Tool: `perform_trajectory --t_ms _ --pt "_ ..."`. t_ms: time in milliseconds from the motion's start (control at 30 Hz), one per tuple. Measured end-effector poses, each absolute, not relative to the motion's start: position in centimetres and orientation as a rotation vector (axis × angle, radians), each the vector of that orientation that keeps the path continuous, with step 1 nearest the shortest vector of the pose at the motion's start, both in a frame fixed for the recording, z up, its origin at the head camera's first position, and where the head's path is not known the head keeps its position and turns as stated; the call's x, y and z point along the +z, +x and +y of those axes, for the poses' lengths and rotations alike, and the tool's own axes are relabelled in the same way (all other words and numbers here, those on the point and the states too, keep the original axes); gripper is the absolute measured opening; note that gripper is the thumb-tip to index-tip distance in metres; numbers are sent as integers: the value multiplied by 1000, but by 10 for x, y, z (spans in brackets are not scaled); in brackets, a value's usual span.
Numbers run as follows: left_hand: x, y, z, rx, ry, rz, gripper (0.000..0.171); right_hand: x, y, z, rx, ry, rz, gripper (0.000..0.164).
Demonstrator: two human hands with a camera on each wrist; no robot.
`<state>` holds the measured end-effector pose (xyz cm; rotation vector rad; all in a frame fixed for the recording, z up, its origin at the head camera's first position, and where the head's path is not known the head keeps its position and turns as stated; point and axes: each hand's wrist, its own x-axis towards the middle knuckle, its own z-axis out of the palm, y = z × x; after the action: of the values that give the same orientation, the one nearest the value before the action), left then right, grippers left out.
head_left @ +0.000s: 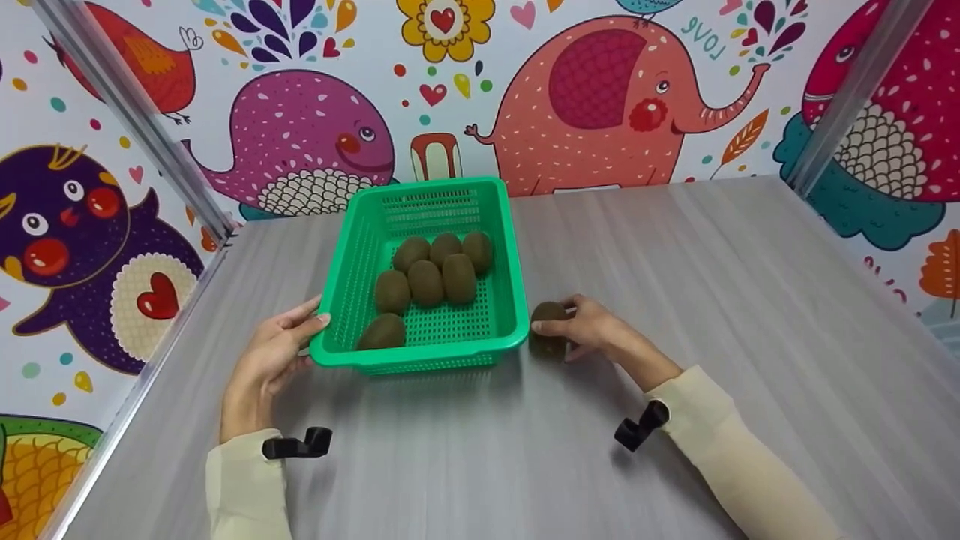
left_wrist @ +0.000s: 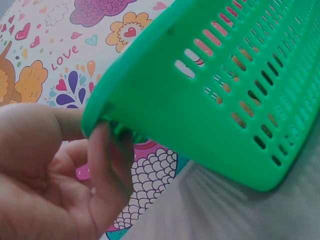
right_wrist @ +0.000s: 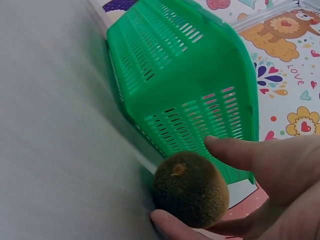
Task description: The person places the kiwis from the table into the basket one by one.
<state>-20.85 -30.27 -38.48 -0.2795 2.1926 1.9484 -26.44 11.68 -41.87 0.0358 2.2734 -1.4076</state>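
Note:
A green plastic basket point(head_left: 420, 358) with slotted walls stands on the table, several brown kiwis point(head_left: 426, 283) lying inside it. My left hand point(head_left: 274, 349) pinches the rim at its near left corner, thumb on top and fingers curled beneath, as the left wrist view shows with the basket wall point(left_wrist: 150, 110). Just outside the basket's right side, my right hand point(head_left: 592, 326) holds a single kiwi point(head_left: 549, 351) between thumb and fingers. In the right wrist view this kiwi point(right_wrist: 190, 190) has its stem end toward the camera, low by the table surface.
The grey wood-look table point(head_left: 675, 255) extends to the right of the basket and in front of it. A wall with cartoon animals point(head_left: 585, 97) rises behind, and metal frame posts point(head_left: 135, 112) stand at the corners. Each wrist carries a black bracket point(head_left: 300, 444).

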Motion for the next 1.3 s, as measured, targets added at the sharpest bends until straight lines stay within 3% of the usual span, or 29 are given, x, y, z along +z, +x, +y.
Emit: perform_trajectory --t_ms 1300 --pt "-384 -208 -304 1979 -266 2152 63 -413 -268 120 -1564 20 2234 70"
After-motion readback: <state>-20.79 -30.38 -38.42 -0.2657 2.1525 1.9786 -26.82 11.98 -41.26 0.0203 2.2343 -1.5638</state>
